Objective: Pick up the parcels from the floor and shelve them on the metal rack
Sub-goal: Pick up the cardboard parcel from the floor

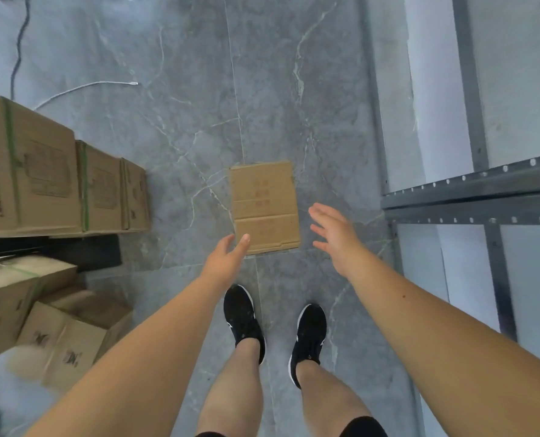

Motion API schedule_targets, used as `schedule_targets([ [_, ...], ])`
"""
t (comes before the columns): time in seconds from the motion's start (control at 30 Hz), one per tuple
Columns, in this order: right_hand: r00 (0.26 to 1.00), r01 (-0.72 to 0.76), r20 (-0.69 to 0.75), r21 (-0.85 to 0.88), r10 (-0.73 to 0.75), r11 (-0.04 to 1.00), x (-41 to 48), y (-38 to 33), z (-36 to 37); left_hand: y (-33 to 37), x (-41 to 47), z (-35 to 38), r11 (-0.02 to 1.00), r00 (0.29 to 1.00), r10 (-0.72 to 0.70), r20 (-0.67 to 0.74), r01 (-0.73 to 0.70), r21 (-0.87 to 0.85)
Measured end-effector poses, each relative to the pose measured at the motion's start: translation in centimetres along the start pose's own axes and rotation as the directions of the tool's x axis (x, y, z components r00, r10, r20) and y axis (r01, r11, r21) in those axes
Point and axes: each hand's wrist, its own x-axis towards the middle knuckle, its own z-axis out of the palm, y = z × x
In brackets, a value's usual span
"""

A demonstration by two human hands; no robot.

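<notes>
The parcel (265,207) in front of you is a flat brown cardboard box lying on the grey marbled floor (180,127), a short way ahead of your two black shoes (243,320). Faint reddish print runs down its top face, and a crease crosses it nearer your end. It is closed, so you cannot tell what is inside.

Your left hand (224,260) reaches toward the near left corner of the parcel; its fingertips overlap that corner in the view, but whether they touch the cardboard cannot be told. The fingers are extended and loosely together, closed on nothing. Your right hand (333,233) hovers just right of the parcel, palm turned inward, fingers spread apart and empty, clear of the box.

To your right stands the metal rack (470,197), grey perforated beams and uprights with pale shelf boards; the shelf areas in view hold nothing.

To your left a row of larger cardboard cartons (45,171) stands sealed, bound with green straps (12,159) and printed with dark markings. Nearer you, more cartons (57,339) lie stacked and tilted, also closed. A thin pale cable (82,88) lies on the floor beyond them.
</notes>
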Motion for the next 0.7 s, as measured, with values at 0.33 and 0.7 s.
schedule_targets([
  [0.33,0.999,0.053,-0.006,-0.049,-0.054,0.997,8.5,1.4,2.5,0.5,8.4,0.7,0.979,0.996,0.005,-0.086,-0.022,-0.202],
  [0.7,0.997,0.036,-0.058,-0.153,-0.046,0.988,14.6,2.7,4.4,1.8,13.6,1.5,0.943,0.994,-0.037,-0.100,0.001,-0.332],
])
